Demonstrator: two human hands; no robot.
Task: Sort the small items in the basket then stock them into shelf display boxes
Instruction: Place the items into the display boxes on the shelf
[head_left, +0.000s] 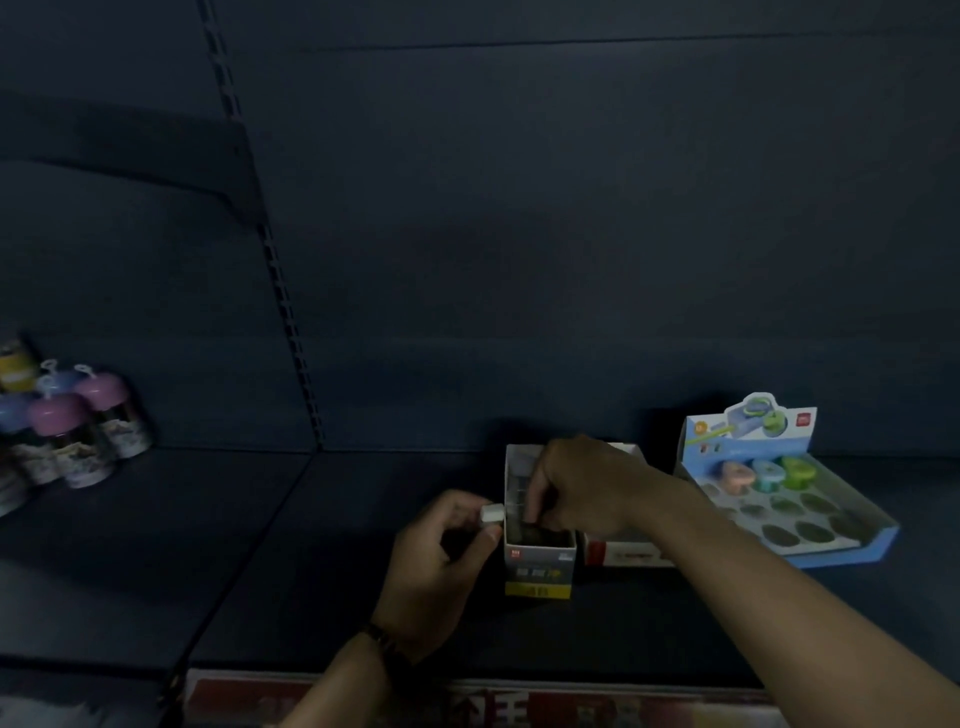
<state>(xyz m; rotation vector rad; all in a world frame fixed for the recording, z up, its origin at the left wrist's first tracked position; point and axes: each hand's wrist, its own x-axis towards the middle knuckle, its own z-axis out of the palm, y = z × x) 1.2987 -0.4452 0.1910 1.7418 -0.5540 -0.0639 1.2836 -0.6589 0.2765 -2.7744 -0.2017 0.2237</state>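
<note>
Right grip (582, 488) in the narrow display box (540, 566), left grip (441, 566) just beside with a small white block (492, 513).

Head camera looks forward and down, close over the shelf (249, 545).

No legible text, only blurred print on the narrow box (539, 569) and the red shelf-edge strip (519, 709)

Pictured in dim light is a shop shelving unit. A dark blue metal back panel (571, 234) is divided by a slotted vertical upright (285, 312), from which a dark upper shelf (130, 140) is carried at the left on a bracket. Below, a dark blue flat shelf deck (260, 545) is edged at the front by a red-and-white printed strip (467, 709).
</note>
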